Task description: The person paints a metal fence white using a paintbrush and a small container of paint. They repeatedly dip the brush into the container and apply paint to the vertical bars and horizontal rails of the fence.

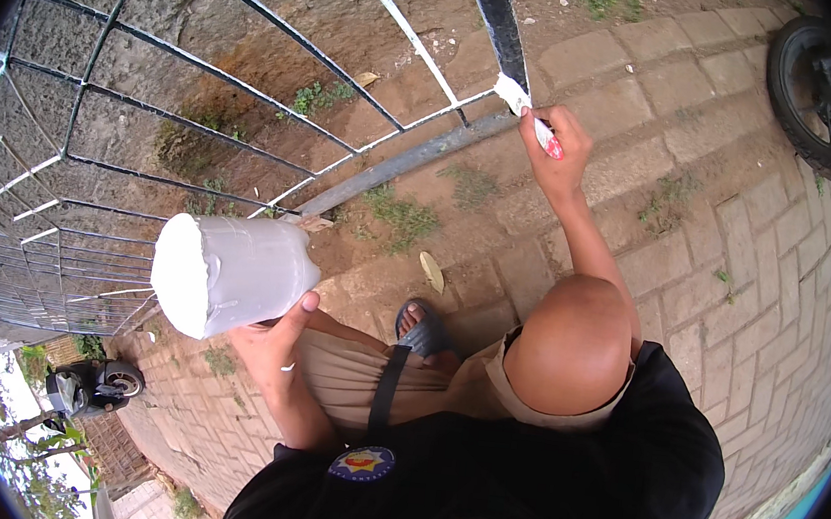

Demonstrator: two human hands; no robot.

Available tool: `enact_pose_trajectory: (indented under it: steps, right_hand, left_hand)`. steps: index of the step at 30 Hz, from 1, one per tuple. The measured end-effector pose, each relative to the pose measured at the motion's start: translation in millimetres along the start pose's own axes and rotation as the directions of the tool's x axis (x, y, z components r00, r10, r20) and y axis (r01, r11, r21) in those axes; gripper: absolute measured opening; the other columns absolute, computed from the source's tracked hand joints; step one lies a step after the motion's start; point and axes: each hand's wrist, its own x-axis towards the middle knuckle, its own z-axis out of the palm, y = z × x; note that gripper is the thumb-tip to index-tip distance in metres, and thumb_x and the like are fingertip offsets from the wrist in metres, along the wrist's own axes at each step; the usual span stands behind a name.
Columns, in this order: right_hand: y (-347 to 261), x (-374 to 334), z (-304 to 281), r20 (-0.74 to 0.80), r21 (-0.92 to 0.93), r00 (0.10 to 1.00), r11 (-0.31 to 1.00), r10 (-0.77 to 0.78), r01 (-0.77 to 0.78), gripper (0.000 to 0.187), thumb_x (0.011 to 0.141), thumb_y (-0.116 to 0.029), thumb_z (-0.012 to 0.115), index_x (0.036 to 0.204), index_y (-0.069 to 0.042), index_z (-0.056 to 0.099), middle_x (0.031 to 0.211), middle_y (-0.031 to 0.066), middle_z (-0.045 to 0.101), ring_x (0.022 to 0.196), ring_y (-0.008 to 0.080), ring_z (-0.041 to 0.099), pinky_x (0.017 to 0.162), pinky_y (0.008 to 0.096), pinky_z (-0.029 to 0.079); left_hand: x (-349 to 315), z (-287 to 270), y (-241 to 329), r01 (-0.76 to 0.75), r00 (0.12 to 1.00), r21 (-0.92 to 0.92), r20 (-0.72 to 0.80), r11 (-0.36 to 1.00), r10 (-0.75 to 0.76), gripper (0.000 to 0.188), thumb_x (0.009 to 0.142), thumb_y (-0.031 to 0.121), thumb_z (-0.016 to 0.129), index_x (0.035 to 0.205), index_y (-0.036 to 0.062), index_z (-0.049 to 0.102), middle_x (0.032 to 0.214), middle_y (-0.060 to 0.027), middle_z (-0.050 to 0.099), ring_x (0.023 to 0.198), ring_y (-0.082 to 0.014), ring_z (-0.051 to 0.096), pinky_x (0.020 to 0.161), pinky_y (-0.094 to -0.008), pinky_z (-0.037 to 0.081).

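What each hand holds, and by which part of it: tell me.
The left hand holds the translucent plastic container by its side nearest the body. The right hand grips the brush by its red-and-white handle.

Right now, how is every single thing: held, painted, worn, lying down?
Tub: in left hand, white at its left end
Brush: in right hand, white-tipped
Fence: part black, part white
Sandal: worn
Leaf: lying down
Scooter: standing, no rider
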Motion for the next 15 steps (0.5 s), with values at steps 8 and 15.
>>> enact_pose_trajectory:
  steps: [8,15]
  right_hand:
    - [-14,-49,16,0.334,-0.065,0.931,0.981,-0.15,0.181,0.01,0.086,-0.012,0.08,0.087,-0.007,0.071,0.083,0.0054,0.068,0.073,0.0244,0.069,0.062,0.0355,0.054]
    - [-2,-37,24,0.117,0.091,0.983,0.984,0.141,-0.152,0.012,0.087,-0.011,0.08,0.09,-0.004,0.07,0.082,0.0098,0.069,0.068,0.0224,0.067,0.059,0.0316,0.05]
  left_hand:
    - [1,-2,1,0.015,0.999,-0.016,0.036,1.0,-0.015,0.077,0.066,0.002,0.092,0.133,-0.0057,0.054,0.118,-0.0148,0.067,0.107,-0.0217,0.065,0.099,-0.0355,0.049]
    - [-1,-11,0,0.075,0.997,0.03,0.018,0.997,-0.076,0.088,0.066,-0.001,0.089,0.142,-0.0025,0.046,0.126,-0.0135,0.061,0.112,-0.0233,0.062,0.102,-0.0371,0.048]
